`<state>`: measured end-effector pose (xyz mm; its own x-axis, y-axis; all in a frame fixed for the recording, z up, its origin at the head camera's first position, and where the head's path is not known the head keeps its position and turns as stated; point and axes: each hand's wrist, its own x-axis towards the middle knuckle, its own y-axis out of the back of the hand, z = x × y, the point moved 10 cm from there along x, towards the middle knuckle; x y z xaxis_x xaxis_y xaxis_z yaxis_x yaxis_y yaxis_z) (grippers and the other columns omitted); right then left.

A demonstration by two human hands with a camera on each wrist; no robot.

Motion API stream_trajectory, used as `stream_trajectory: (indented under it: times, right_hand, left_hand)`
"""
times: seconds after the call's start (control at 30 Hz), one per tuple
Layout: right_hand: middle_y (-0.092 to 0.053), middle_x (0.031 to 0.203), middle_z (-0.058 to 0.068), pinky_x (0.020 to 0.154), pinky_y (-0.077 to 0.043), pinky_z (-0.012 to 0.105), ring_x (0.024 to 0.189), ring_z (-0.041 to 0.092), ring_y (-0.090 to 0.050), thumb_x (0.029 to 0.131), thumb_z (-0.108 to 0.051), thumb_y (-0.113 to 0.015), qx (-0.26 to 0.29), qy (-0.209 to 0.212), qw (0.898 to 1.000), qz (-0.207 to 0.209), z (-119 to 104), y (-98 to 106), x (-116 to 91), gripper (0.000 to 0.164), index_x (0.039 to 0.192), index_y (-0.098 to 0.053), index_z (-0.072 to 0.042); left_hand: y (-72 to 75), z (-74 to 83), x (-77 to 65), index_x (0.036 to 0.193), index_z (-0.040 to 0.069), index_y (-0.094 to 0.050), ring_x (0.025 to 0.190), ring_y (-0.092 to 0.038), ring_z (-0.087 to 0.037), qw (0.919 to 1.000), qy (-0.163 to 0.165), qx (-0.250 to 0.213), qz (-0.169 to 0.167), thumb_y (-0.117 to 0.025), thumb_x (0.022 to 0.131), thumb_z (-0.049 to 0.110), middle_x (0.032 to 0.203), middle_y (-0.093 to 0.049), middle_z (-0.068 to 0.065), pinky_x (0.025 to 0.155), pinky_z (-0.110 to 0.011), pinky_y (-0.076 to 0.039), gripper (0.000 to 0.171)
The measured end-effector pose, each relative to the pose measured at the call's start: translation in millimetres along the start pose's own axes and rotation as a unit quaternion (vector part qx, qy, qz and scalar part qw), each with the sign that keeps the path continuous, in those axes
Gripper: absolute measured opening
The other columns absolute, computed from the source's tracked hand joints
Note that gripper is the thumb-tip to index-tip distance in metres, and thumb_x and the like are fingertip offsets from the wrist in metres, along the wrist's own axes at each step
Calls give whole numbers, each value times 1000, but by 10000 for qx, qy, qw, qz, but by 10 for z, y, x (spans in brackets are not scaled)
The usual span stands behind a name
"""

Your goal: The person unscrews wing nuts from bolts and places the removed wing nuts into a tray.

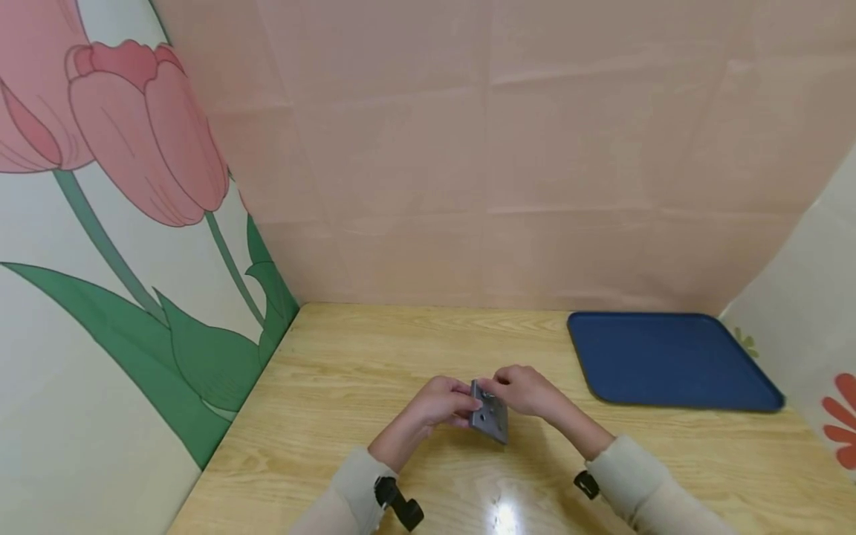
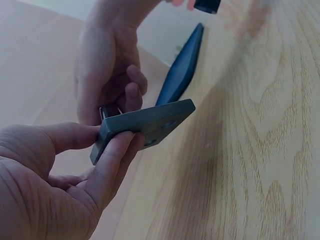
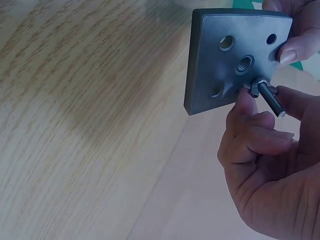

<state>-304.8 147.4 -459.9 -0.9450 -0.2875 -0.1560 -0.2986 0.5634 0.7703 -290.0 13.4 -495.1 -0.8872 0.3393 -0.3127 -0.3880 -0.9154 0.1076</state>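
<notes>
A person's left hand (image 1: 438,405) and right hand (image 1: 528,391) hold a metal plate (image 1: 495,426) in the air above a wood-grain table (image 1: 374,349).

Nearest, pale sleeves (image 1: 631,472) carry black wrist gear (image 1: 404,509); beyond, the left hand clasps the plate's edge between thumb and fingers, while the right thumb and a finger, almost together, pinch a nut (image 3: 255,89) on a bolt (image 3: 272,101) at one corner, partly hiding it. The gray plate, flat and roughly square, stands tilted, its drilled face turned toward the right hand; corner holes surround a threaded central one. The bolt's long axis juts out from that face, its ridged shank ending between the right thumb and curled fingers. Farther off at right lies a smooth blue tray (image 1: 675,360) with rounded corners; a creased pink sheet (image 1: 468,148) rises behind, and large tulips (image 1: 147,134) decorate the left wall (image 1: 100,420).
</notes>
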Motion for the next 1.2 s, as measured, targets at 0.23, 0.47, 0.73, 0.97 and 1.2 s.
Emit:
stream_trajectory:
  times: [0.23, 0.47, 0.73, 0.97, 1.2]
  right_hand:
    - [-60, 77, 0, 58, -39, 31, 68, 18, -51, 100, -47, -60, -16, 91, 9999, -60, -31, 9, -24, 36, 86, -67, -15]
    - [-59, 80, 1, 59, -41, 31, 70, 17, -52, 98, -43, -65, -36, 289, 9995, -133, -64, 14, -31, 29, 93, -66, -15]
    - [-61, 84, -2, 59, -46, 29, 71, 14, -54, 93, -22, -74, 62, 1065, 9942, -102, -190, 48, -63, 14, 100, -66, -13]
    - [-59, 89, -1, 60, -45, 26, 73, 13, -52, 87, -4, -75, 18, 1498, 9887, 25, -258, 54, -68, 18, 102, -67, -11]
    - [-59, 92, 0, 60, -45, 24, 72, 11, -52, 86, 0, -75, 89, 1644, 9862, 171, -273, 54, -73, 20, 101, -68, -12]
  left_hand:
    - [1, 5, 0, 110, -4, -70, 78, -71, -17, 9999, 24, -94, 39, -73, 91, 6, 90, -74, -12, 62, -25, -60, 22]
    - [-6, 6, 0, 110, -5, -70, 78, -72, -18, 9999, -1, -136, 10, -72, 90, 5, 90, -74, -12, 62, -25, -60, 22]
    - [-11, 16, 0, 111, -6, -69, 81, -72, -19, 10000, 17, -53, 53, -73, 90, 6, 91, -74, -12, 63, -27, -61, 24]
    - [1, 18, -3, 111, -7, -69, 78, -71, -17, 9999, 30, -73, 100, -73, 90, 6, 88, -74, -12, 60, -24, -60, 25]
    - [-1, 23, -6, 110, -7, -69, 77, -71, -18, 9999, 27, -45, 130, -73, 90, 5, 88, -73, -12, 60, -25, -60, 24]
